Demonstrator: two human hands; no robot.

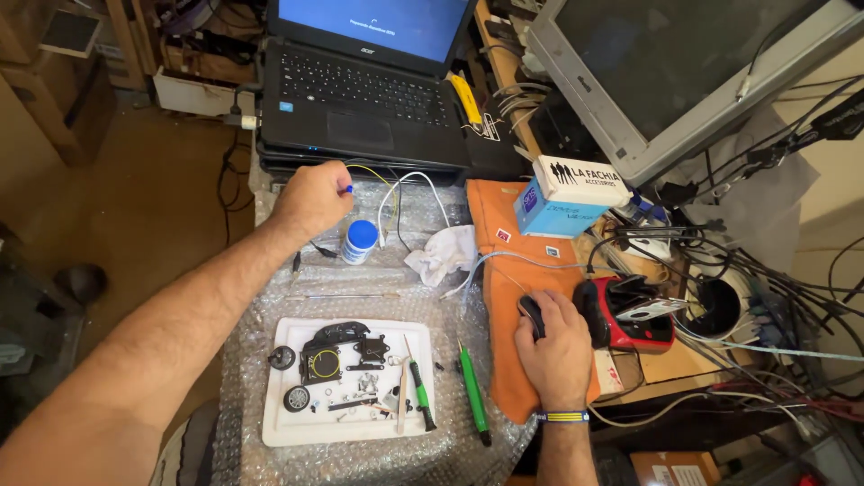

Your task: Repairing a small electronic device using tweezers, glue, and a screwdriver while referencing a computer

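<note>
A: Black computer mouse location?
B: On the orange cloth, right of the bubble wrap; your right hand cups it.
A: Left hand?
B: You pinch a small blue-tipped piece before the black laptop.

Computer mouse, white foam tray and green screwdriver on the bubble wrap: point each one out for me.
Computer mouse [531,312]: head view, front part showing beyond the right hand [556,346].
White foam tray [281,430]: head view, bare lower left corner.
Green screwdriver [471,387]: head view, middle of handle.

right hand hides most of mouse; tray parts perhaps too small.
</note>
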